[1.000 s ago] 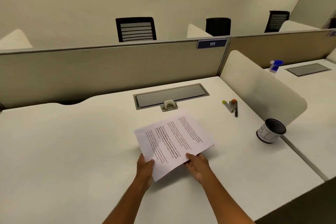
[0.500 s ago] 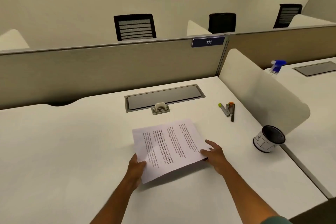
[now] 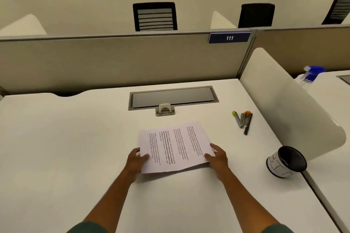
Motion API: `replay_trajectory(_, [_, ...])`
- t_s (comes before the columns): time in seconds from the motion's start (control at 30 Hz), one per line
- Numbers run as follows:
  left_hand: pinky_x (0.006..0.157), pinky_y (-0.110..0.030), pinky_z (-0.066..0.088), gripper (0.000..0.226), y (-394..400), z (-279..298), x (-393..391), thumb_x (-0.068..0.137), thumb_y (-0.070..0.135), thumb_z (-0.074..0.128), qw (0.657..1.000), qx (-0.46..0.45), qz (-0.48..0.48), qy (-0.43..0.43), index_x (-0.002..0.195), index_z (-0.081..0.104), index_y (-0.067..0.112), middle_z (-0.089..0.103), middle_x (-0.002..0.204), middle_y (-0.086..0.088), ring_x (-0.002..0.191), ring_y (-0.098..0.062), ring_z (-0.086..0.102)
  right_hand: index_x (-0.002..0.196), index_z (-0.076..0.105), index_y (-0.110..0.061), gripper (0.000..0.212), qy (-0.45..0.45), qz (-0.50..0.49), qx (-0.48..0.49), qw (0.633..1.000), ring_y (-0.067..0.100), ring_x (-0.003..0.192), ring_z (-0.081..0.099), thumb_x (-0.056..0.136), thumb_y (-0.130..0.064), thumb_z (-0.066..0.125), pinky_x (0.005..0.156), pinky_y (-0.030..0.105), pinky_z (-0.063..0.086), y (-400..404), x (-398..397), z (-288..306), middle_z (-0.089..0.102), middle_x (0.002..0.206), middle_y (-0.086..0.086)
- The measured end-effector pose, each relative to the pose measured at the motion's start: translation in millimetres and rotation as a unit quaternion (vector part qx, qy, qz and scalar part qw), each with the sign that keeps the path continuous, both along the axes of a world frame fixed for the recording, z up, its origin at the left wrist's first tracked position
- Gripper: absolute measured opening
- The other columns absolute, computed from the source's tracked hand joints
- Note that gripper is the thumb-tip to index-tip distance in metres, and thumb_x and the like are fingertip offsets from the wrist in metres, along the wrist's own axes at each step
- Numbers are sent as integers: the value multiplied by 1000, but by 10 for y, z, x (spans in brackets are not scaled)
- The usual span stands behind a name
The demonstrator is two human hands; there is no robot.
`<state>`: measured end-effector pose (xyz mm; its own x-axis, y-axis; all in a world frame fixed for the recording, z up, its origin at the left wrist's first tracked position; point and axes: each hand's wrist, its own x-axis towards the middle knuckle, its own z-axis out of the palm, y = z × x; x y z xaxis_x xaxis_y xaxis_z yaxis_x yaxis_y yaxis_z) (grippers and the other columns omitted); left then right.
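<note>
Table: white, bears everything named here.
Sheet: printed paper near the table's middle, held between both hands.
Left hand: pinches the sheet's left edge, thumb on top, fingers hidden beneath.
Right hand: fingers pinch the sheet's right edge.
Cup: tilted, well to the right.
Stapler: farther back, right of the sheet, apart from it.

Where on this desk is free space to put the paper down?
The widest bare patch of the desk lies left of the paper, from the left hand to the back partition. The near strip by the front edge is bare too, though the arms cross it. The right is crowded: stapler and mesh cup beside the white side panel.
</note>
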<state>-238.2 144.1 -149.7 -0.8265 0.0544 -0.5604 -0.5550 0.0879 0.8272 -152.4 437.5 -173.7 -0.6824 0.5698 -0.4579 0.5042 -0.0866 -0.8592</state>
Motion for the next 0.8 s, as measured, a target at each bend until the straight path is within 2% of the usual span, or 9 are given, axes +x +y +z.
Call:
replay_trajectory(0.13, [95, -53, 52, 69, -54, 37, 15, 77, 4, 79, 1000, -9, -18, -11, 136, 43, 7, 62, 128, -16, 112, -35, 62, 136, 52, -14, 57, 7, -13, 33, 999, 31, 119, 56, 83, 1, 68, 99, 48, 51, -52, -41, -39, 55, 136, 15])
replay_trajectory(0.3, [57, -34, 50, 99, -158, 58, 100, 66, -6, 83, 996, -35, -83, -15, 145, 28, 13, 67, 114, -19, 83, -31, 64, 141, 45, -12, 62, 1, 6, 44, 999, 31, 123, 54, 85, -3, 69, 101, 47, 49, -80, -80, -42, 51, 141, 14])
replay_trajectory(0.37, [57, -34, 52, 105, -177, 70, 117, 63, -7, 84, 992, -51, -112, -10, 146, 26, 17, 66, 114, -17, 85, -29, 65, 144, 41, -13, 67, -4, 41, 30, 999, 30, 115, 58, 84, -8, 72, 89, 44, 57, -73, -72, 6, 51, 140, 12])
replay_trajectory(0.43, [59, -35, 51, 96, -167, 103, 122, 54, -3, 84, 986, -80, -149, 11, 134, 37, 24, 65, 112, -13, 88, -27, 62, 143, 41, -15, 74, -27, 111, 55, 992, 27, 100, 61, 79, -17, 78, 67, 38, 61, -28, -79, 77, 53, 135, 9])
replay_trajectory(0.5, [61, -34, 52, 87, -143, 122, 110, 49, 0, 81, 975, -123, -179, 41, 121, 40, 27, 62, 114, -11, 97, -29, 59, 147, 32, -13, 94, -70, 185, 102, 975, 29, 100, 61, 70, -23, 85, 55, 30, 56, 35, -88, 147, 49, 137, 6])
replay_trajectory(0.57, [68, -31, 54, 91, -117, 98, 90, 55, -5, 80, 962, -173, -202, 63, 133, 38, 18, 58, 116, -9, 104, -30, 56, 150, 23, -12, 110, -100, 234, 142, 957, 28, 107, 58, 63, -24, 89, 59, 28, 55, 89, -79, 194, 46, 138, 5])
replay_trajectory(0.63, [70, -31, 54, 91, -99, 52, 90, 66, -7, 76, 951, -211, -215, 76, 143, 32, 13, 55, 116, -6, 102, -29, 57, 148, 25, -12, 110, -104, 256, 149, 949, 25, 106, 58, 61, -21, 90, 75, 29, 57, 119, -58, 191, 51, 126, 0])
replay_trajectory(0.73, [62, -34, 56, 71, -96, -18, 103, 76, -3, 70, 950, -228, -191, 92, 138, 37, 11, 58, 108, -6, 87, -29, 63, 146, 28, -13, 104, -100, 255, 134, 952, 18, 93, 59, 61, -12, 89, 56, 18, 51, 95, -35, 199, 53, 110, -5])
replay_trajectory(0.8, [65, -37, 59, 57, -109, -57, 88, 75, 0, 69, 945, -249, -186, 106, 126, 46, 11, 62, 106, -10, 88, -30, 65, 146, 30, -14, 102, -96, 251, 144, 953, 20, 95, 57, 62, -12, 88, 54, 18, 47, 74, -26, 200, 51, 113, -3])
